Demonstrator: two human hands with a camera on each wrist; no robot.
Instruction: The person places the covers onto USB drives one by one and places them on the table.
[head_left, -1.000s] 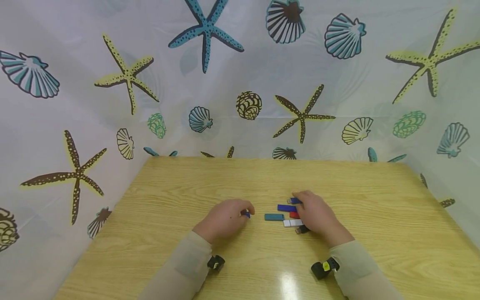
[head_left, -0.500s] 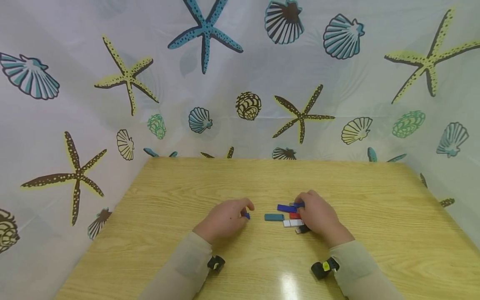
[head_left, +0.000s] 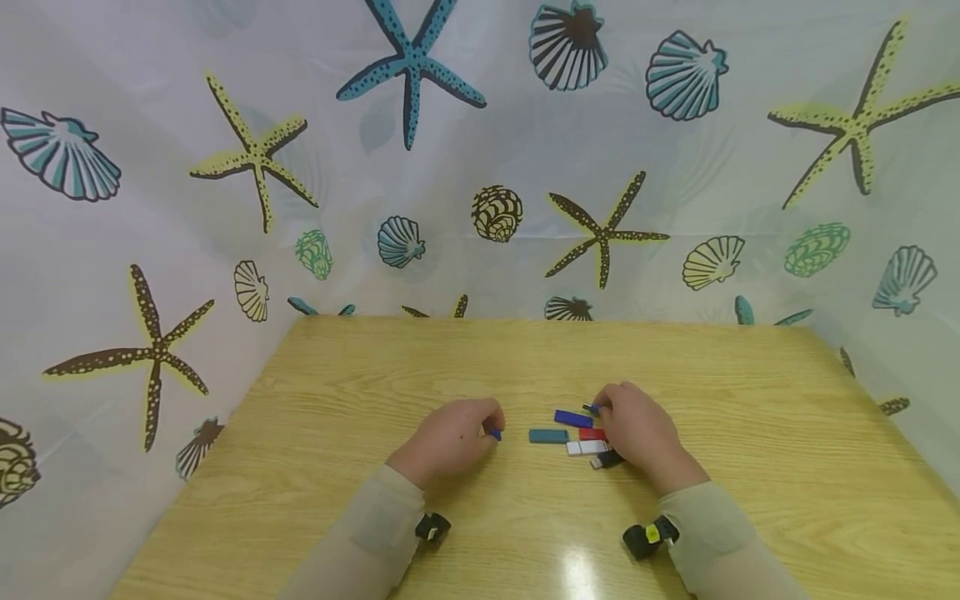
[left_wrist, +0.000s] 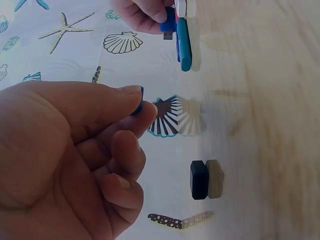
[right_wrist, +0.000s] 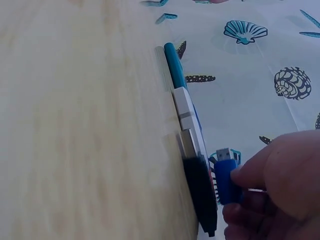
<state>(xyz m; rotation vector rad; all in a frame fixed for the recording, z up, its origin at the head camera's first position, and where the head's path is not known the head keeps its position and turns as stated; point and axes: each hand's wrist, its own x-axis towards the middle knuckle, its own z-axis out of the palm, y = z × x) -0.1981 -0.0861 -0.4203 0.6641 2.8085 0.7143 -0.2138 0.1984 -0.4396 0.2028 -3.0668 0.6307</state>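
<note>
While pinching a short blue plastic USB stick with bare metal plug between curled thumb and fingers of the right hand, holding it beside the right end of a flat dark blue stick, without showing whether touching. Gripping a small blue plastic piece, mostly covered, between thumb and forefinger of the left hand, nearer the left edge of a light wood-grain table. Having between the hands a flat teal stick, a bright red stick, a two-part white stick and, farthest from the far edge, a black plug-tipped stick. Facing, past that edge, a white shell-and-starfish-printed sheet.
</note>
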